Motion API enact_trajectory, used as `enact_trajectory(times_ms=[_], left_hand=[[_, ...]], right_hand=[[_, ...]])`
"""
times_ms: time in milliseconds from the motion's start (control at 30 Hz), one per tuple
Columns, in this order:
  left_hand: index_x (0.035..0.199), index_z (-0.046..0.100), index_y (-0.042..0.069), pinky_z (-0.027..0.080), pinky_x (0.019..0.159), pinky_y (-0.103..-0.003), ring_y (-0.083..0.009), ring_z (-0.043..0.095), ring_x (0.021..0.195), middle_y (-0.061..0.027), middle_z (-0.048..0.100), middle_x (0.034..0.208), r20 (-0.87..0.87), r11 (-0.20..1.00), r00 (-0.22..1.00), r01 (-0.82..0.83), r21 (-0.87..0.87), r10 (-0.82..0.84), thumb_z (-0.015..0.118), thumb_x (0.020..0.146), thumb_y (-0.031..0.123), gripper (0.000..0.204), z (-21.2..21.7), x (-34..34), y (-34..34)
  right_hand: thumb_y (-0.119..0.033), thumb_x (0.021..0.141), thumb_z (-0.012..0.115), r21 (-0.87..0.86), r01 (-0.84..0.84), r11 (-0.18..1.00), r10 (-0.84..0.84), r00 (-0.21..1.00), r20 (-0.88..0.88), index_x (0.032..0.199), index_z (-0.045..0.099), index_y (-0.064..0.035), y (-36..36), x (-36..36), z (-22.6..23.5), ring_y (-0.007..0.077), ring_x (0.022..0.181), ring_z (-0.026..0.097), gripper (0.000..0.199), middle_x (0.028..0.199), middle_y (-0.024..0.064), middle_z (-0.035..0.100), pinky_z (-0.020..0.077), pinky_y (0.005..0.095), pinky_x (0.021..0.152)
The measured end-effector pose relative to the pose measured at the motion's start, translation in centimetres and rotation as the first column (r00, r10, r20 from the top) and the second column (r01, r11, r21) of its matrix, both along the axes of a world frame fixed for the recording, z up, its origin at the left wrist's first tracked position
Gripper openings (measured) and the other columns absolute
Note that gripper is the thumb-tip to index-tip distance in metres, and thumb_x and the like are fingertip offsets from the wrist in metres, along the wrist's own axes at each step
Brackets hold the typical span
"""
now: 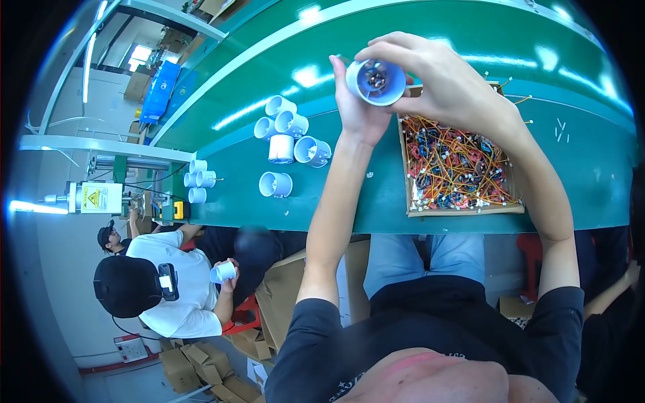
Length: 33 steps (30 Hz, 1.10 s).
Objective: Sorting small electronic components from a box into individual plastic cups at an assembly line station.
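Gripping white cup-shaped housing [375, 82], open-mouthed, possibly wired inside.

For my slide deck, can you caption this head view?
Both hands, left hand and right hand, hold a white cup above a box of wired parts on a green belt.

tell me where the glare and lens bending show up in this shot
Head view: bright ceiling-light glare streaks the green belt above the hands; the belt's straight edges bow strongly toward the rim, with black corners from the fisheye; a lamp flares white at the far left edge; the white cup held by the left hand and right hand stays sharp.
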State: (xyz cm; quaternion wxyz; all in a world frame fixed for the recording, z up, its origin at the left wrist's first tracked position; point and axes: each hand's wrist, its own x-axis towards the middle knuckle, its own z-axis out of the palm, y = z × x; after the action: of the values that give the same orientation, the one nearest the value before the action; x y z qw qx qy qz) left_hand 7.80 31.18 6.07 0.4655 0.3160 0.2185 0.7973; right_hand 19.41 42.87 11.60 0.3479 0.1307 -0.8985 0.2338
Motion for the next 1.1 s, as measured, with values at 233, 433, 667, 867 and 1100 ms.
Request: enact_trajectory(times_ms=[233,433,667,867,1100], left_hand=[[0.120,0.048,0.001,0.048,0.087,-0.034,-0.0174,0.059,0.099,-0.0096,0.060,0.107,-0.461,0.856,0.768,-0.517,-0.033,0.446,0.039,0.098,0.051,0.055,-0.7,0.1,1.0],[0.121,0.047,-0.004,0.049,0.085,-0.031,-0.0144,0.059,0.097,-0.0110,0.061,0.107,-0.688,0.762,0.522,-0.644,0.070,0.504,0.056,0.096,0.026,0.040,-1.2,0.5,1.7],[0.115,0.050,-0.003,0.051,0.081,-0.032,-0.0207,0.063,0.094,-0.0149,0.064,0.101,-0.783,0.619,0.312,-0.777,0.117,0.539,0.057,0.087,0.000,0.029,-1.9,0.3,1.8],[0.112,0.050,-0.003,0.051,0.081,-0.035,-0.0240,0.064,0.094,-0.0162,0.065,0.100,-0.714,0.567,0.348,-0.819,0.084,0.608,0.057,0.084,-0.002,0.030,-0.2,1.2,0.4],[0.122,0.047,0.000,0.049,0.089,-0.032,-0.0205,0.059,0.104,-0.0132,0.060,0.109,-0.742,0.479,0.187,-0.854,0.201,0.644,0.060,0.084,-0.003,0.041,1.2,4.7,-4.7]], right_hand=[[-0.001,0.066,0.072,0.007,0.144,0.990,-0.144,0.989,0.042,0.116,0.055,-0.0069,1.0,-0.8,-0.4,0.0351,0.102,0.059,0.053,0.113,0.0145,0.056,0.0506,0.0386,0.087],[-0.003,0.066,0.073,0.023,0.079,0.997,-0.079,0.996,0.028,0.115,0.056,-0.0079,1.5,-1.5,-1.1,0.0366,0.099,0.058,0.053,0.112,0.0161,0.056,0.0505,0.0395,0.086],[-0.002,0.066,0.072,-0.002,0.187,0.982,-0.186,0.979,0.077,0.116,0.056,-0.0100,0.5,-2.3,-2.9,0.0381,0.101,0.057,0.053,0.114,0.0185,0.054,0.0504,0.0411,0.085],[0.000,0.066,0.071,0.106,0.196,0.975,-0.190,0.980,-0.061,0.116,0.057,-0.0117,-1.3,-1.7,-2.0,0.0381,0.102,0.057,0.053,0.115,0.0190,0.054,0.0507,0.0416,0.084],[0.002,0.064,0.072,0.096,-0.015,0.995,0.009,0.998,0.055,0.114,0.060,-0.0149,-4.7,1.0,1.1,0.0363,0.107,0.056,0.055,0.118,0.0168,0.053,0.0504,0.0413,0.087]])
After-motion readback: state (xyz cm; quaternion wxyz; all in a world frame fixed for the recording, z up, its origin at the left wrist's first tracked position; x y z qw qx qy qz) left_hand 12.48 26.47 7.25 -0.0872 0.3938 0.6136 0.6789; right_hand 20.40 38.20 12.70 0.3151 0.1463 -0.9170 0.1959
